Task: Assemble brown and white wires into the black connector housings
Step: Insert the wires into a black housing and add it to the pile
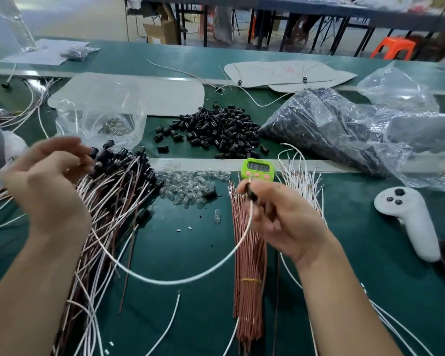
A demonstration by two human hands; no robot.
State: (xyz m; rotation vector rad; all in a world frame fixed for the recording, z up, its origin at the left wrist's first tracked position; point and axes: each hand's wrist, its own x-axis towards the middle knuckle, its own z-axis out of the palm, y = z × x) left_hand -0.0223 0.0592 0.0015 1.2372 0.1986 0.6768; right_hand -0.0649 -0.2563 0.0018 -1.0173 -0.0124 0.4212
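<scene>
Pinching one black connector housing [251, 195] right at the tips of the fingers [244, 187] of the right hand [280, 222], just in front of the green timer [258, 169]; trailing from it, a white wire [165, 280], drooping in a long loop over the bench [180, 247] toward the left wrist; cannot tell where its far end finishes. Holding the right hand raised above the bundle of brown wires [249, 258], palm turned leftward; thumb and forefinger tight on the housing, other fingers curled under. Hovering with the left hand [46, 186] over the heap of fitted wires [113, 201], back of the hand to camera, blurred; fingers loosely spread and slightly curved, gripping nothing visible. Further out: loose white wires [303, 183] fanned just right of the right hand; scattering of clear glass bulbs [188, 187] between heap and timer; pile of loose black housings [216, 129] beyond; big plastic bag [332, 129] of more on the right; white controller [406, 219] lying toward the bench's right side.
</scene>
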